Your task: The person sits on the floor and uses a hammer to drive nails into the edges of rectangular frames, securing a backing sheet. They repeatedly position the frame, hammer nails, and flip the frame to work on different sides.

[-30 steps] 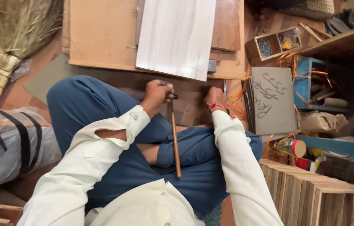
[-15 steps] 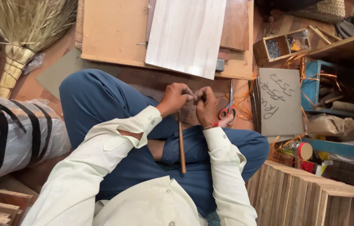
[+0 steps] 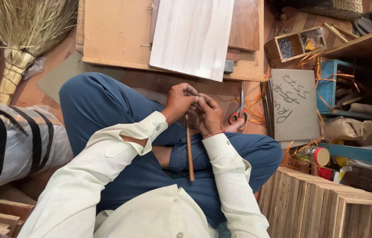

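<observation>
A pale wooden board (image 3: 192, 37) lies at twelve o'clock on a larger brown panel (image 3: 115, 33), well above the hands. It looks stiff and flat, and I judge it light enough to lift by its long edges.

At ten o'clock a straw broom (image 3: 23, 31) spreads its soft bristles, and at eight o'clock lies a plastic-wrapped bundle with black straps (image 3: 14, 141). A stack of slatted wooden crates (image 3: 322, 207) stands at four o'clock, and a grey card with handwriting (image 3: 294, 103) rests at two o'clock. A small wooden box with compartments (image 3: 294, 44) sits at one o'clock. Red-handled scissors (image 3: 239, 114) lie on the floor just to the right of the hands.

The person sits cross-legged in blue trousers. A thin wooden stick (image 3: 189, 145) hangs from between the two hands down toward six o'clock, over the lap. It looks rigid, light and smooth, so a grip near its top end should steady it best; the free lower end could swing.

The left hand (image 3: 178, 102) is curled closed around the top of the stick. The right hand (image 3: 210, 115) pinches narrowly against the left, fingertips meeting at a tiny item too small to identify, likely light and easily dropped.
</observation>
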